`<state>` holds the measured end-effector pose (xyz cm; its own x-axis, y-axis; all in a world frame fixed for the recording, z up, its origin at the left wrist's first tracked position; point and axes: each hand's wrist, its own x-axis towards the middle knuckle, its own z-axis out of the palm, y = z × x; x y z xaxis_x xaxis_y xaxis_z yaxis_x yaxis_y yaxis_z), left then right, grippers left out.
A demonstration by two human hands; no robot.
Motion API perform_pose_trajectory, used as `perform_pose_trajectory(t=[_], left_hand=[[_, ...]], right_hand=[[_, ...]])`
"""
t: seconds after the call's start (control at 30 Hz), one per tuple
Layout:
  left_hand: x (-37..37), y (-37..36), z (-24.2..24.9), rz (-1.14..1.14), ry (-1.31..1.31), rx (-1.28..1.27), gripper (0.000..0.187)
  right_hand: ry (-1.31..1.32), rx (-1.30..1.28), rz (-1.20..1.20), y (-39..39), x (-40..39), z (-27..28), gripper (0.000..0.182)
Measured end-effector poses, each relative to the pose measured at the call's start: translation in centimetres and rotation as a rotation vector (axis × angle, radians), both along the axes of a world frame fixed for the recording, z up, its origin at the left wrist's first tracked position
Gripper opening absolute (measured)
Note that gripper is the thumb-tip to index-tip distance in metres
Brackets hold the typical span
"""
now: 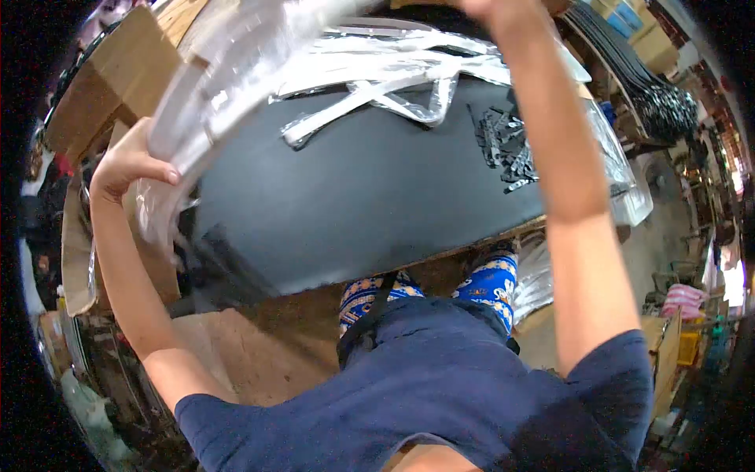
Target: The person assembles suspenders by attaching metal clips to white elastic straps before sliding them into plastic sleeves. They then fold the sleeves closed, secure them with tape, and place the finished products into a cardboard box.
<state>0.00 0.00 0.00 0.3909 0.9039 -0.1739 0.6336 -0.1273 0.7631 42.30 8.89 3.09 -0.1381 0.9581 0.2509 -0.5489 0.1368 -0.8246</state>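
Observation:
My left hand (130,163) is closed on the edge of a long bundle in clear plastic wrap (228,75), its thumb lying across the near side. The bundle slants up from the left of the table to the top of the view, blurred by motion. My right hand (491,9) is raised at the top edge, blurred and partly cut off, so its fingers do not show clearly. Below lies a dark table top (354,189). Shiny plastic-wrapped white strips (401,71) lie across its far side. Small black pieces (503,145) are heaped near the right end.
Cardboard boxes (110,79) stand at the left. A stack of long black strips (629,71) lies on a rack at the far right. Clear plastic packs (617,169) lie by the table's right end. More clear plastic (533,275) is under the front edge, beside my legs.

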Motion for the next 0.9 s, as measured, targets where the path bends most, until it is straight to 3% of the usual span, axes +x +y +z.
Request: perform_pose_trajectory(t=[0.07,0.1,0.13,0.17,0.2,0.27,0.4,0.47,0.5,0.53,0.6,0.63,0.67,0.73,0.77,0.9], left_hand=[[1.7,2.3,-1.7,-0.133,0.285,-0.12,0.069],[2.4,3.0,-3.8,-0.162,0.291,-0.191,0.064],[4.1,3.5,-5.1,-0.185,0.546,-0.217,0.073],[3.5,4.5,-9.0,-0.199,0.715,-0.068,0.081],[5.3,4.5,-10.6,-0.245,0.735,-0.22,0.086],[6.5,5.3,-16.0,-0.268,0.833,-0.335,0.085],[7.2,5.2,-18.3,-0.243,0.908,-0.34,0.085],[6.5,5.5,-18.6,-0.223,0.947,-0.332,0.086],[6.0,5.6,-18.8,-0.206,0.926,-0.323,0.087],[5.6,5.5,-18.9,-0.19,0.901,-0.316,0.087],[5.0,5.3,-19.1,-0.184,0.865,-0.317,0.089],[4.9,5.3,-19.2,-0.174,0.836,-0.308,0.089],[4.8,5.4,-19.4,-0.167,0.804,-0.3,0.089],[3.6,5.9,-20.0,-0.188,0.823,-0.275,0.087],[3.1,6.2,-20.6,-0.199,0.841,-0.256,0.084],[4.8,5.6,-19.6,-0.192,0.802,-0.311,0.081]], right_hand=[[0.152,-0.139,-0.142,2.4,3.4,-11.6,0.045],[0.163,-0.306,-0.282,-4.4,1.7,-11.1,0.038],[0.261,-0.328,-0.264,-4.8,2.5,-15.9,0.033],[0.275,-0.374,-0.262,-5.6,3.0,-19.9,0.031],[0.294,-0.428,-0.257,-6.9,3.3,-23.3,0.03],[0.187,-0.566,-0.252,-9.1,4.3,-27.2,0.029],[0.146,-0.602,-0.196,-9.4,5.6,-30.2,0.029],[-0.228,-0.418,-0.04,-9.1,6.4,-29.1,0.04],[-0.67,-0.239,-0.016,-9.0,7.5,-28.5,0.05],[-0.879,-0.094,0.107,-10.0,8.1,-25.4,0.058],[-1.444,0.471,-0.224,-10.4,9.4,-26.3,0.065],[-1.512,0.592,-0.363,-10.2,10.3,-27.4,0.068],[-1.769,0.653,-0.38,-10.3,11.5,-28.5,0.06],[-1.957,0.579,-0.424,-10.7,12.4,-30.1,0.048],[-1.908,0.609,-0.543,-10.6,12.9,-31.1,0.043],[-1.943,0.546,-0.556,-10.2,14.6,-31.7,0.045]])
